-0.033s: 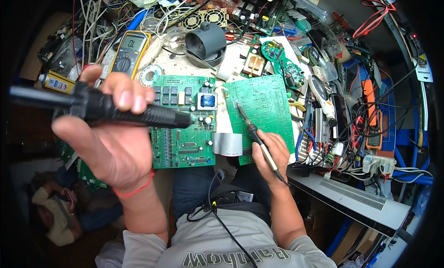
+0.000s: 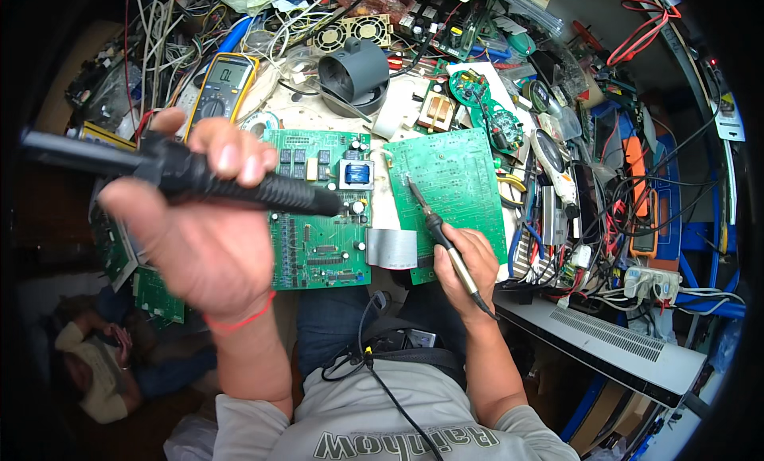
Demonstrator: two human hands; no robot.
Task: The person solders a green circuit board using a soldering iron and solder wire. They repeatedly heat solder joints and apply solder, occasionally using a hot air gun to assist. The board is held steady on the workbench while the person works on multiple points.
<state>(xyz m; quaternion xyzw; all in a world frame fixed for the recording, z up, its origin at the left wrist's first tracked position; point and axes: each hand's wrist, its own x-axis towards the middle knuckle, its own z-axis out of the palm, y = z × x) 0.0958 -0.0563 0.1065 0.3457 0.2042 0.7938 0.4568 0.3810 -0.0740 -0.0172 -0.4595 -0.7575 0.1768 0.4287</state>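
My left hand [image 2: 203, 230] is raised and wrapped round a black desoldering pump [image 2: 263, 194], whose nozzle end points right, over a green circuit board [image 2: 318, 274] full of relays, capacitors and a blue transformer. Motion blurs this hand a little. Between the fingers of my right hand [image 2: 468, 270] is a soldering iron [image 2: 450, 250], held like a pen. Its tip meets the upper left part of a second green board [image 2: 461, 174], which lies solder side up. A grey ribbon cable [image 2: 392, 248] runs between the two boards.
A yellow multimeter [image 2: 221, 91] and a grey cylindrical holder [image 2: 354, 72] stand behind the boards. Pliers [image 2: 525, 234], tools and tangled cables crowd the right side. Wires and loose boards fill the back. Another person [image 2: 99, 357] sits at the lower left.
My left hand has shifted slightly to the right with the desoldering pump. My right hand and the soldering iron stay in place.
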